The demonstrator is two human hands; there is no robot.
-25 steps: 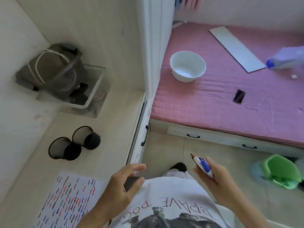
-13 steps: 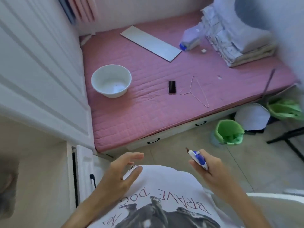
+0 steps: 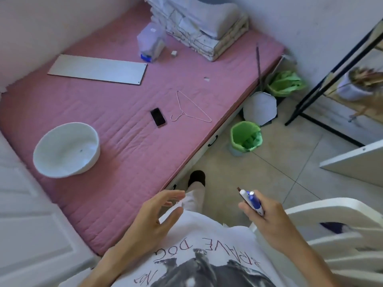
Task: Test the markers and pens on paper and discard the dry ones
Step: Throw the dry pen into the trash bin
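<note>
So the right hand point(image 3: 269, 216) grips a couple of pens point(image 3: 251, 201), near right; left hand point(image 3: 153, 216) loose, empty. Green bin point(image 3: 245, 137) sits farther off, so I'd guess dumping them comes next.

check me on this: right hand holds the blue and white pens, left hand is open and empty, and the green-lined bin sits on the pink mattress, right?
Not quite: the head view shows the green-lined bin on the tiled floor beside the pink mattress, not on it. The right hand does hold the pens, and the left hand is open and empty.
</note>
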